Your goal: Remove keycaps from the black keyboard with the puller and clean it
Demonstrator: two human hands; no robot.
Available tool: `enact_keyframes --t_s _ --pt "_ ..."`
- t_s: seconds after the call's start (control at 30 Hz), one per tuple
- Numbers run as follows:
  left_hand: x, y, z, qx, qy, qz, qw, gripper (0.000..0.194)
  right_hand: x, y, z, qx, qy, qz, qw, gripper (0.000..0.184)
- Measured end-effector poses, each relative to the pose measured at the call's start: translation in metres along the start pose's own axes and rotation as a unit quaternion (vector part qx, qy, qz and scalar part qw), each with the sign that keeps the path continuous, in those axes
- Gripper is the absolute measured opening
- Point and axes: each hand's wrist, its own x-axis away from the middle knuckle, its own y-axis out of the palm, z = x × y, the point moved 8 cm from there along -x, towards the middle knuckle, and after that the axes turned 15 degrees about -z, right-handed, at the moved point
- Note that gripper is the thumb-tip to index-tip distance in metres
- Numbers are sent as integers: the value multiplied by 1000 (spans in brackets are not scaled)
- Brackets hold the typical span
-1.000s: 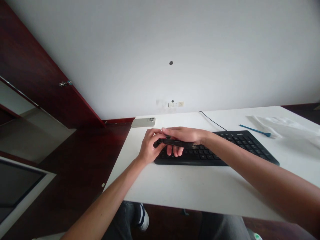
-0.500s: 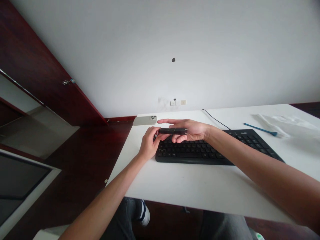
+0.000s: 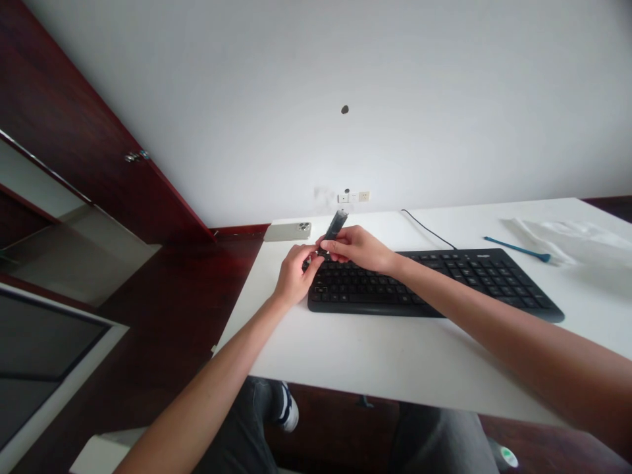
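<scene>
A slim dark tube (image 3: 336,224) stands tilted above the left end of the black keyboard (image 3: 380,307), its upper end leaning right. My right hand (image 3: 358,247) is closed around its lower half, thumb on the near side. At the tube's bottom end, the fingers of my left hand (image 3: 293,273) pinch together, touching those of my right hand. The fingers cover this lower end, so its shape is hidden. What kind of tube it is, I cannot tell. Both hands are just over the keyboard's left keys.
A phone (image 3: 289,231) lies face down at the white table's (image 3: 375,355) back left corner. To the right are a blue brush (image 3: 518,248) and a crumpled white translucent sheet (image 3: 582,243). The keyboard's cable (image 3: 427,228) runs toward the wall. A dark red door (image 3: 99,112) is at left.
The tube has swung from lying level to tilted up. My right hand, earlier spread with fingers stretched out, has closed around it. My left hand stays near the same end.
</scene>
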Motion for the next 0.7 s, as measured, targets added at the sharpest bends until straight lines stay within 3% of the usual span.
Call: enact_keyframes --t_s 0.1,0.23,0.33,0.7 --pt "-1 3 3 9 12 -21 1000 15 3 -2 -9 122 -26 37 991 31" --pt "-1 6 5 28 24 -35 999 15 4 5 -10 169 -29 -16 985 19" --pt "-1 4 6 25 28 -30 999 14 4 7 -7 147 -6 -40 988 17" --pt "2 -6 -8 27 -6 8 1000 15 5 19 20 -17 44 -24 999 26"
